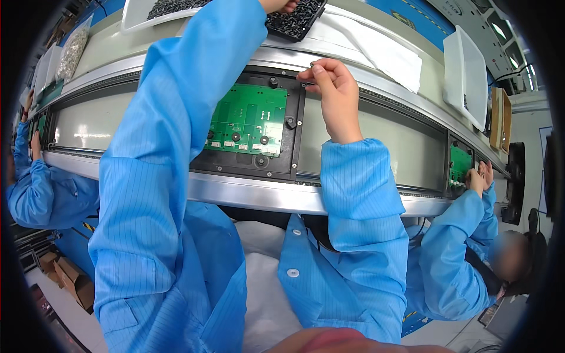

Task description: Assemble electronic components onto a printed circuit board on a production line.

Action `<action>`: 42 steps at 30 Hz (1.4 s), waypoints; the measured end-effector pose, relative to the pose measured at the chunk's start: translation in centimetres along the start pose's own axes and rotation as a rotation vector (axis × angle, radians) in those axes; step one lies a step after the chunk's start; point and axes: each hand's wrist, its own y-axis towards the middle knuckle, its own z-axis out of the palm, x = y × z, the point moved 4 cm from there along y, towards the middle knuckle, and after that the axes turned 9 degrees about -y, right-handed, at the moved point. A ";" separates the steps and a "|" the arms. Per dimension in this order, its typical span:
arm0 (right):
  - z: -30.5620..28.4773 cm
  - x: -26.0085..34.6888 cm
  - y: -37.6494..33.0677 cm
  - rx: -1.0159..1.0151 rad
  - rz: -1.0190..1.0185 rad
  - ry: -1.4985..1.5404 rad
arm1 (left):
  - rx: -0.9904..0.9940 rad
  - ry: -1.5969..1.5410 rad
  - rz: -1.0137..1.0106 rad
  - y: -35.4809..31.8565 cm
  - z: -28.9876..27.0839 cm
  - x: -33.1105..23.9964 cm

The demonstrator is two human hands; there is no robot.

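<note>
Blue-sleeved, your right hand [332, 94] has thumb and forefinger pressed together on something tiny and dark at the top right corner of the black frame [294, 144]; what the small piece is cannot be made out. Your left hand [281, 5] reaches far up into the black tray of small dark parts [297, 20], and only its lower edge shows, so you cannot tell whether its fingers are spread or closed. Your left sleeve [176, 147] crosses the frame's left side and hides part of it.

Inside the frame lies a green circuit board [250, 120], with black round knobs around it. The frame sits on the grey conveyor belt [388, 141] between metal rails. Beyond the rail, on the table, lie a white cloth [382, 50] and a white tray [465, 73]. Further right, another person's hands [479, 176] work on a second green board [460, 165]. At far left, a third person's blue sleeve [41, 194] rests at the belt.
</note>
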 end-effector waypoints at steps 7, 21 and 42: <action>-0.3 -1.1 -0.3 0.020 -0.100 -0.077 | 0.079 -0.960 -0.133 -9.9 4.4 -2.1; 3.7 0.8 -4.9 0.193 -0.312 -0.082 | 0.040 -0.577 -0.211 -28.0 9.6 -0.5; 4.5 1.6 -6.1 0.352 -0.534 -0.538 | 0.054 -0.358 -0.325 -28.3 10.0 1.1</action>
